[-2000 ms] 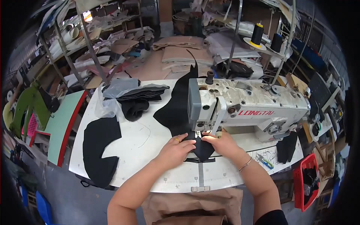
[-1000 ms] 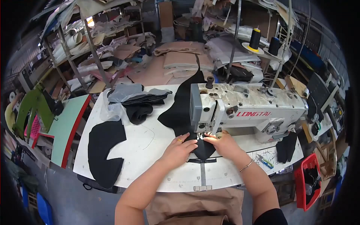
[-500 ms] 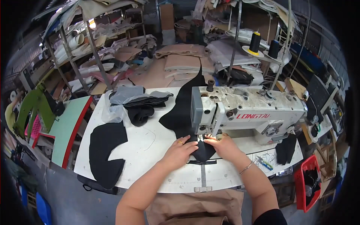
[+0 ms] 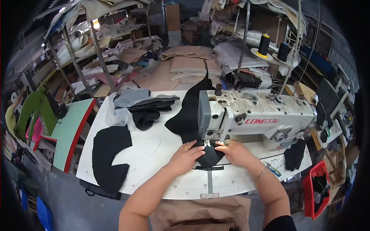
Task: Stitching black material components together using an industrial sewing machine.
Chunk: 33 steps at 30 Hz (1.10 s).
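Observation:
A long black fabric piece (image 4: pixel 187 115) runs beneath the white sewing machine (image 4: pixel 252 108), its near tip lying in front of the presser foot (image 4: pixel 207 143). My left hand (image 4: pixel 184 158) rests on its left edge, fingers stretched toward the foot. On the other side, my right hand (image 4: pixel 238 154) presses the fabric with its fingers extended; the machine head partly covers the fingertips. A curved black cut piece (image 4: pixel 105 152) lies flat on the white table (image 4: pixel 148 173) at left. Behind it sits a stack of black pieces (image 4: pixel 156 105) beside a clear plastic bag (image 4: pixel 115 113).
Thread snips (image 4: pixel 273 170) and a small black piece (image 4: pixel 295 156) lie right of my hand. A red basket (image 4: pixel 309 194) hangs low at right. Thread cones (image 4: pixel 263 45) stand behind the machine. At left are a pale green table (image 4: pixel 73 127) and a green machine (image 4: pixel 36 111).
My right hand has shifted slightly right, away from the presser foot. The fabric's near tip sits slightly further right in view. My left hand stays almost in place.

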### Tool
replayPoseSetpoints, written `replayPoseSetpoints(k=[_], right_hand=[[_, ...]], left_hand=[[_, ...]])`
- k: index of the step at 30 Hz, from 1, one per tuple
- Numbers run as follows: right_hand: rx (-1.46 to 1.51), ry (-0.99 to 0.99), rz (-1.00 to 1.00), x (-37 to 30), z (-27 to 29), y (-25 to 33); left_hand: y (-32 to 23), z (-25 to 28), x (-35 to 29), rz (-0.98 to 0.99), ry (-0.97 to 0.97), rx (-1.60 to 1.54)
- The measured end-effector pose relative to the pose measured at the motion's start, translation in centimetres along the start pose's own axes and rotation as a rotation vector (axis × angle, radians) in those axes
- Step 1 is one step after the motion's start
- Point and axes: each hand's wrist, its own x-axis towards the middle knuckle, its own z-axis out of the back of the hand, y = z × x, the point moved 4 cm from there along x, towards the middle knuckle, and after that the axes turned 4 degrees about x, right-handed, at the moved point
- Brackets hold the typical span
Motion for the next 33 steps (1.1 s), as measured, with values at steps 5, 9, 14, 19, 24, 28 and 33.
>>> replayPoseSetpoints(k=[5,9,14,19,24,28,33], right_hand=[[0.006,0.056,0.031,-0.3,0.9,0.8],[-0.136,0.154,0.001,-0.2,0.3,0.4],[-0.27,-0.002,0.161,-0.2,-0.7,-0.6],[-0.315,-0.039,0.185,0.0,-1.0,-0.2],[-0.28,-0.22,0.268,0.6,-0.4,2.6],[-0.237,-0.134,0.222,1.0,-1.9,3.0],[-0.013,-0.199,0.129,1.5,-3.5,3.4]], left_hand=[[0.3,-0.1,-0.2,-0.006,-0.037,-0.036],[1.5,1.5,-0.2,-0.075,-0.091,-0.195],[5.0,4.2,-0.3,0.464,-0.365,-0.257],[8.0,4.0,3.5,1.017,-0.023,-0.61],[13.8,-0.6,12.0,0.48,-0.142,-0.758],[11.1,-2.4,17.3,0.099,-0.059,-0.88],[9.2,-2.5,18.2,0.017,-0.164,-0.877]])
